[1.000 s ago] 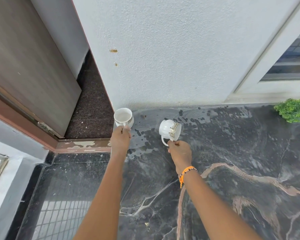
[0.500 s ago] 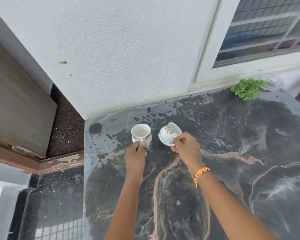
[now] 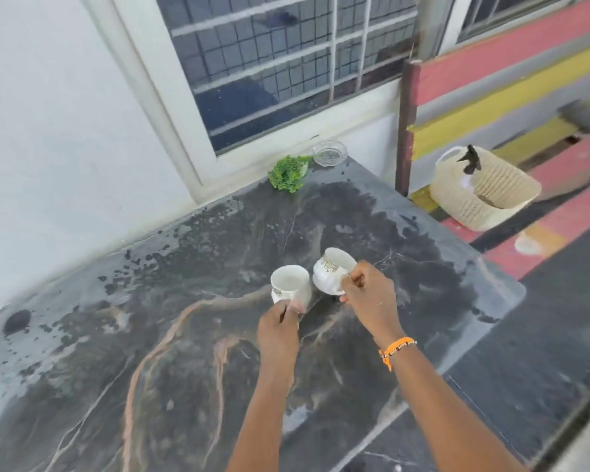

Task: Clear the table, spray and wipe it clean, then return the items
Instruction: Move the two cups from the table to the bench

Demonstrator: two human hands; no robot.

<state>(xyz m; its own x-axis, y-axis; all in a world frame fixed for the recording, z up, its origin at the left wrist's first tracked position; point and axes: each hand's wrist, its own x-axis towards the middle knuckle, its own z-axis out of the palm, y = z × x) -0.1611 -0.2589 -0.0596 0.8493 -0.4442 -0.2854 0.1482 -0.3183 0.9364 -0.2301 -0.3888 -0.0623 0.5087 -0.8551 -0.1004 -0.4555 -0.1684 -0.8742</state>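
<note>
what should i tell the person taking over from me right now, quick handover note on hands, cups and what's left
Left hand: gripping the left cup by its handle, cup upright.
Right hand: gripping the right cup by its handle, cup tipped to the left.
Both cups are over the middle of the table; whether they touch it cannot be told.
The green plant and glass dish are at the far edge by the window.
Done: the top looks wet and streaked, so spraying seems done.
Left: set both cups down.
</note>
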